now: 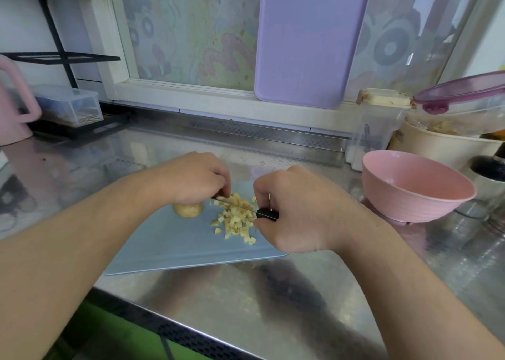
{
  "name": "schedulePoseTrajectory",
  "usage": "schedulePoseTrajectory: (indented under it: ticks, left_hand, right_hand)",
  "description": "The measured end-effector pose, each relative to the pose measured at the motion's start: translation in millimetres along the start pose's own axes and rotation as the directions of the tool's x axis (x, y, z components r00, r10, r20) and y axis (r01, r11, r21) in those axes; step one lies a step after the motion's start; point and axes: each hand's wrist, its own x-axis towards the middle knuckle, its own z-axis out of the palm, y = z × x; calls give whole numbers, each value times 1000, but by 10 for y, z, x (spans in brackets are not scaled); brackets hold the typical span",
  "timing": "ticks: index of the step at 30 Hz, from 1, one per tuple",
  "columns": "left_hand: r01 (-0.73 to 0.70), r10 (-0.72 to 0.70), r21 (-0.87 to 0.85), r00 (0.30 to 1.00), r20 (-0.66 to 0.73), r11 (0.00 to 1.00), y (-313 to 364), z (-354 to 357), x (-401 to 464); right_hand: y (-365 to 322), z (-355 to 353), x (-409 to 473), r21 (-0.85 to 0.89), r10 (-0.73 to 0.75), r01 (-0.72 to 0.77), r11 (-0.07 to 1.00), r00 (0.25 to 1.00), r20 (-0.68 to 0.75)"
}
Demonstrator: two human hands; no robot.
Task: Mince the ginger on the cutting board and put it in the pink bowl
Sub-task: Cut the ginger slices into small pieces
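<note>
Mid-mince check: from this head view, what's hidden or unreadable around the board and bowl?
- Knife blade tip: hidden under the left hand.
- Black knife handle: mostly covered by the right hand.
- Uncut ginger chunk: top hidden by the left hand.
- Pale blue cutting board: far edge behind both hands.
- Pink ribbed bowl: near inner wall hidden by its rim.
- Diced ginger pile: too blurred to judge fineness.

Both forearms reach in from below, hands close together.
The right hand [297, 209] grips a knife handle [267, 214]; the left hand [195, 178], fingers curled downward, seemingly pinches the blade tip.
</note>
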Motion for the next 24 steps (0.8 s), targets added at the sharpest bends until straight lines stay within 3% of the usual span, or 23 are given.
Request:
schedulePoseTrajectory:
  ticks: [4,7,9,16,20,22,24]
  left_hand:
    - [-86,54,-173,983,-178,981,38,-80,-118]
    - [-175,172,-271,984,-37,947,104,-129,-248]
    - [-158,168,-196,985,38,968,119,-105,-248]
    - [-77,75,15,991,108,997,154,2,-65]
    - [-177,166,-149,982,-85,973,210,12,-83]
    - [-179,187,-244,982,12,953,264,-3,-98]
    - [-160,183,-185,976,114,970,291,24,-72]
  right_hand:
    - [16,3,0,11,-1,1,1000,1000,-18]
    - [5,4,-1,1,3,-3,1000,1000,-14]
    - [-8,8,3,-20,-1,1,1000,1000,-6]
    - [-38,-24,-13,-23,-8,9,1000,1000,11]
    - [-39,-33,-6,-27,-9,9,1000,1000,12]
    - [-29,-18,5,-22,-16,16,1000,1000,13]
    - [-28,-2,13,-25,-22,22,999,1000,13]
